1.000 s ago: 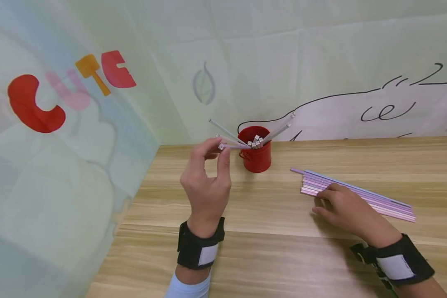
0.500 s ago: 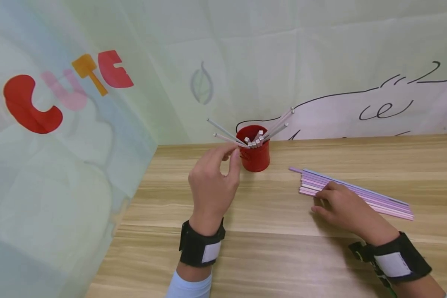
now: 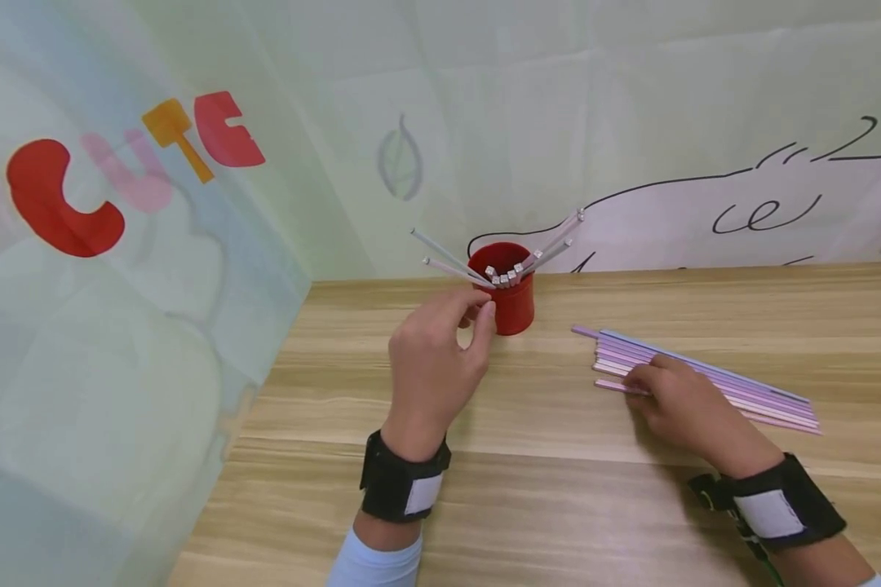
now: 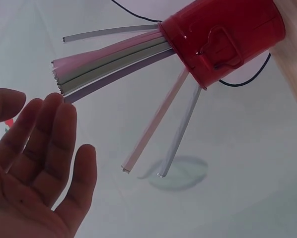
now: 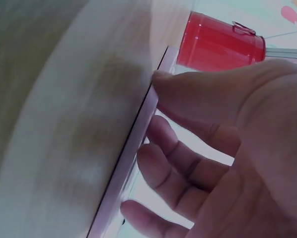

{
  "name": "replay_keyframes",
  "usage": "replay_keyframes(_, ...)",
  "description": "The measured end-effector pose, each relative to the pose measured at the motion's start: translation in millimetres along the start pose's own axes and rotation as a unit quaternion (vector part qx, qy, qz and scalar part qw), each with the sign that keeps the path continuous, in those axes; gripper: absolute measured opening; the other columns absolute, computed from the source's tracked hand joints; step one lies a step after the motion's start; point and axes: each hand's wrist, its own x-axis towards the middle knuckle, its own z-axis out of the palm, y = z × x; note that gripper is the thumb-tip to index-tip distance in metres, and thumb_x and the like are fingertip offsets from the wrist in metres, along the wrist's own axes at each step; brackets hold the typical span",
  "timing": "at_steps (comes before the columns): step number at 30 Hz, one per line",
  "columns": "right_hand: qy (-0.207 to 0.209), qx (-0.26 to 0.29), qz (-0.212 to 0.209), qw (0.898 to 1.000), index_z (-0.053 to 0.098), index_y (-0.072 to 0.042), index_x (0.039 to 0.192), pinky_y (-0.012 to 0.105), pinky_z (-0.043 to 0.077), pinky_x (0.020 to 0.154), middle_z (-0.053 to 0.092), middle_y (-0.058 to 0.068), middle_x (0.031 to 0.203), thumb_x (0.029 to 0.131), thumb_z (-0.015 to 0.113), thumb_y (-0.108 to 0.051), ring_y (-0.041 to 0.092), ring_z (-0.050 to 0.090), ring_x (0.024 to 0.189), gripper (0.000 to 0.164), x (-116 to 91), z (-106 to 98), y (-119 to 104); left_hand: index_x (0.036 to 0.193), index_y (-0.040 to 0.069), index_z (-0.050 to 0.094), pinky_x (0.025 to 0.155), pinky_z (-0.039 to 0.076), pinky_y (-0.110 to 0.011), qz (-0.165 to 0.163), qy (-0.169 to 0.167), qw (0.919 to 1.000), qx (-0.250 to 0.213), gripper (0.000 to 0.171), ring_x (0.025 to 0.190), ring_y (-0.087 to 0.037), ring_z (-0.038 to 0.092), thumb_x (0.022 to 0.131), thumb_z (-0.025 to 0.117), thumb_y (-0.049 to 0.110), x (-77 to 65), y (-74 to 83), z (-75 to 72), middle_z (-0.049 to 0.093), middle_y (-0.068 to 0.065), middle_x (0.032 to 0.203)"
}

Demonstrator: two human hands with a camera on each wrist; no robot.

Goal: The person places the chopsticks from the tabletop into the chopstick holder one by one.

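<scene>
One pink stick (image 3: 617, 386) in the right hand (image 3: 679, 408), pinched between thumb and fingers. Now drawn slightly apart at its left end from the near edge of the pastel row (image 3: 752, 396); lying flush with it half a second ago. Just past the right fingers, remainder of that row, flat on the wooden table (image 3: 543, 489). Loosely spread and grasping nothing visible with the left hand (image 3: 440, 359); a second ago, pinching a stick left of the red bucket (image 3: 515, 310). Standing upright just ahead and right of the left fingertips, that bucket. Fanning from its rim, silver-tipped sticks (image 4: 113, 54), one now leaning farther right than before. Hard to tell in the dim left wrist view whether touching a fingertip. Beyond both hands, printed backdrop (image 3: 668, 106).
</scene>
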Motion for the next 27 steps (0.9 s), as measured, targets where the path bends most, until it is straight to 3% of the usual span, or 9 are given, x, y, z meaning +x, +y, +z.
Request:
replay_keyframes(16, -0.006, -0.016, -0.01, 1.0, 0.071, -0.008, 0.084, 0.044, 0.052, 0.062, 0.062, -0.002, 0.075, 0.079, 0.081, -0.001, 0.018, 0.06, 0.069, 0.013, 0, 3, 1, 0.102, 0.009, 0.075, 0.063, 0.052, -0.024, 0.024, -0.051, 0.9984, 0.005, 0.016, 0.074, -0.012, 0.066, 0.096, 0.067, 0.021, -5.2, 8.5, 12.2, 0.072, -0.001, 0.085)
replay_keyframes(22, -0.016, -0.001, -0.027, 1.0, 0.071, -0.011, 0.084, 0.042, 0.051, 0.062, 0.062, -0.006, 0.076, 0.08, 0.08, -0.001, 0.015, 0.059, 0.071, 0.014, 1, 3, -1, 0.102, 0.011, 0.075, 0.063, 0.051, -0.024, 0.035, -0.068, 0.997, 0.013, 0.015, 0.074, -0.011, 0.065, 0.095, 0.067, 0.021, -6.7, 9.2, 17.6, 0.072, 0.0, 0.085)
replay_keyframes(27, -0.011, 0.029, -0.049, 0.998, 0.07, -0.012, 0.083, 0.039, 0.049, 0.062, 0.058, -0.009, 0.075, 0.08, 0.078, 0.001, 0.012, 0.056, 0.07, 0.016, 0, 3, -3, 0.103, 0.013, 0.074, 0.06, 0.051, -0.023, 0.042, -0.107, 0.9932, 0.019, 0.016, 0.072, -0.01, 0.064, 0.096, 0.067, 0.025, -8.8, 12.2, 22.2, 0.072, 0.001, 0.085)
